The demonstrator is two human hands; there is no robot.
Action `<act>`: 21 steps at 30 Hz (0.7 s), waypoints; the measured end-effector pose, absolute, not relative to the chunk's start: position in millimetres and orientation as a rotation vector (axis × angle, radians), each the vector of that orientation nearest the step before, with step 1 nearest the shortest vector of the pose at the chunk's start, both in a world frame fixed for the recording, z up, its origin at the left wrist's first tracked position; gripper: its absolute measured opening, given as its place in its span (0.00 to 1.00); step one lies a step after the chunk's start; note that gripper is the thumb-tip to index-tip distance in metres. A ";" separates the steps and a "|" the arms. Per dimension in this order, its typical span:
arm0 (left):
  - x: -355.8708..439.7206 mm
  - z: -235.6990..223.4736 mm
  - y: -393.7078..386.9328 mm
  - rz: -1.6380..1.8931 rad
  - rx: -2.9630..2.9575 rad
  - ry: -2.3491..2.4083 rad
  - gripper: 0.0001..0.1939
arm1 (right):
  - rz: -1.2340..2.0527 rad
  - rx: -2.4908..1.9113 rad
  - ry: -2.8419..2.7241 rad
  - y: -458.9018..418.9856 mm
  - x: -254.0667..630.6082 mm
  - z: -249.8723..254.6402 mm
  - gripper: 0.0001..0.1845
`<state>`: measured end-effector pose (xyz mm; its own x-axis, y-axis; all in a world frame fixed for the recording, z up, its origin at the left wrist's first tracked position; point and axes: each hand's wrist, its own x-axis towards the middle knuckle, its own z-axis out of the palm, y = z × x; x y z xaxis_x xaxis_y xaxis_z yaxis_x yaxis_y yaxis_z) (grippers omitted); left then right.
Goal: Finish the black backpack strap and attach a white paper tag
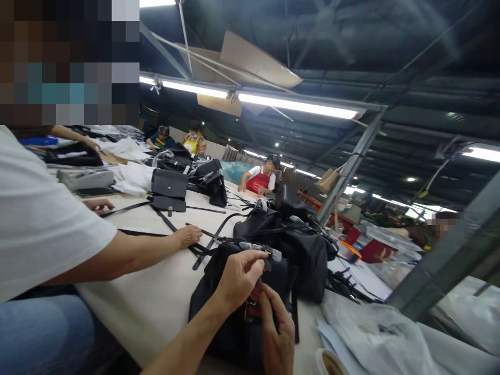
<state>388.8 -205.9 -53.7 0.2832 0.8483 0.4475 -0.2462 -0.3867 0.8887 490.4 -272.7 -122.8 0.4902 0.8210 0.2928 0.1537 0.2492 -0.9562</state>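
Note:
My left hand [239,278] pinches a grey-wrapped strap fitting [261,250] with a small gold clasp at the top of a black bag [238,312]. My right hand [276,333] is curled at the bag's front, against a red piece and brass buckle [250,307], partly hidden by my fingers. To the left, a co-worker in a white T-shirt [39,208] rests one hand [187,237] on a long black strap [203,249]. That person's other hand [97,206] lies near a flat black bag [169,191].
Several black bags and straps lie along the pale table [133,307], with white wrapping at the far left. A paper cup [330,364] and white plastic sheeting [375,338] sit at lower right. A steel post [347,174] rises beyond. Other workers sit farther back.

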 end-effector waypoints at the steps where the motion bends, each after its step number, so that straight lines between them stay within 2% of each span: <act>1: 388.7 -55.0 -206.0 1.293 1.402 0.582 0.11 | 0.656 -1.229 -0.983 -271.9 488.2 -127.6 0.26; 6: 390.4 -55.4 -198.4 1.303 1.009 0.539 0.11 | 0.931 -1.054 -0.893 -273.3 492.1 -137.3 0.26; 10: 388.1 -54.0 -191.9 1.242 0.910 0.529 0.16 | 0.946 -1.071 -0.870 -275.1 497.0 -126.0 0.27; 16: 401.4 -60.5 -195.4 1.028 1.118 0.592 0.06 | 0.872 -1.064 -0.893 -257.0 507.2 -121.3 0.31; 21: 403.5 -62.8 -197.3 1.151 1.266 0.726 0.02 | 0.897 -1.182 -0.920 -252.9 520.6 -114.4 0.25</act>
<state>403.5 -197.3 -62.8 0.3115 0.9355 0.1669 -0.2524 -0.0879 0.9636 520.6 -252.9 -114.4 0.3640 0.9248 0.1106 -0.0867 0.1519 -0.9846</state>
